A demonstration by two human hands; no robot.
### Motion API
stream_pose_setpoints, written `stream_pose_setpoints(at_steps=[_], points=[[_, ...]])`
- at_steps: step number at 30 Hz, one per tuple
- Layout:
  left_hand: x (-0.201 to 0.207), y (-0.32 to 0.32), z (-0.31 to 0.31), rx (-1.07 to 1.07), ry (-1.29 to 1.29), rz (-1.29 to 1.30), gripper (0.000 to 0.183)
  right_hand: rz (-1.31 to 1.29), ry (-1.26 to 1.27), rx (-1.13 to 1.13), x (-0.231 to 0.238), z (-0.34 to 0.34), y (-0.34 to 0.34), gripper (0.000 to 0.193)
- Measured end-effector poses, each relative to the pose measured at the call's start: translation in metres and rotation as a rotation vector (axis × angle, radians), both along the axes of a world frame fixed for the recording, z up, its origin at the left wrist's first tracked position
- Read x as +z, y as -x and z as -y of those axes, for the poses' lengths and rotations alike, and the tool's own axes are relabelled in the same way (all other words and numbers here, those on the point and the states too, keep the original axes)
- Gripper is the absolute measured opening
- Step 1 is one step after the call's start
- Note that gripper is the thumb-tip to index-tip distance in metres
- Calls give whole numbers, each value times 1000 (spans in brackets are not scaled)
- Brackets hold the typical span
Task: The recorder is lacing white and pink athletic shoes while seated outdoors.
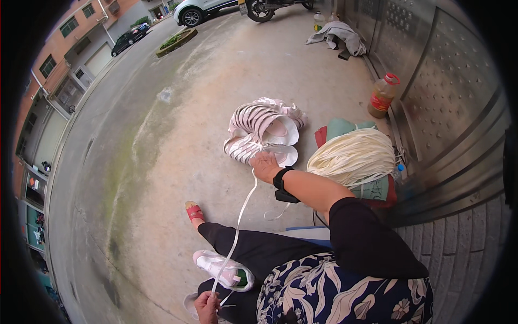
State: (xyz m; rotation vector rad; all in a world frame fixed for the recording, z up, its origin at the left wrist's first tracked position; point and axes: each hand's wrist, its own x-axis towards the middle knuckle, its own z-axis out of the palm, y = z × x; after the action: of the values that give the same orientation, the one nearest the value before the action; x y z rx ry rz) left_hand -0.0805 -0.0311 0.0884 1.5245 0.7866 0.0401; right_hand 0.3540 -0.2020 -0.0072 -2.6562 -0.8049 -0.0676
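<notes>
My right hand point(264, 166), with a black band and device on the wrist, reaches to the near edge of a stack of pink and white shoe uppers point(260, 127) on the ground. Its fingers are closed at a white shoelace point(237, 229), which runs down from them to my left hand point(206, 309). That hand, low in the picture, pinches the lace between thumb and fingers. Just above it, a pink and white sneaker point(216, 264) with a green inside rests by my leg. Part of another pale shoe point(191, 305) shows beside my knee.
Right of the stack, a large hank of cream laces point(353, 156) lies on a green and red bundle point(337, 128). A red-capped bottle point(382, 97) stands by the metal door point(453, 75). Grey cloth point(340, 36) lies farther back. My red-sandalled foot point(195, 211) is at left.
</notes>
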Motion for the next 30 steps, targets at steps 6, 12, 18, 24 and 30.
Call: stream_pose_setpoints(at_steps=[6,12,18,24,30], points=[[-26,-39,12,-24,65,13,18,-629,-357,1003,9,-74,166,23],[-38,-49,11,-12,32,161,25,-691,-395,1150,32,-84,225,29],[-54,-29,0,-7,-28,19,22,-687,-372,1069,9,-91,187,18],[-65,-20,-9,31,19,46,20,-612,-374,925,-10,-94,162,16],[-66,-20,-10,26,15,3,19,-406,-170,869,-21,-98,168,17]])
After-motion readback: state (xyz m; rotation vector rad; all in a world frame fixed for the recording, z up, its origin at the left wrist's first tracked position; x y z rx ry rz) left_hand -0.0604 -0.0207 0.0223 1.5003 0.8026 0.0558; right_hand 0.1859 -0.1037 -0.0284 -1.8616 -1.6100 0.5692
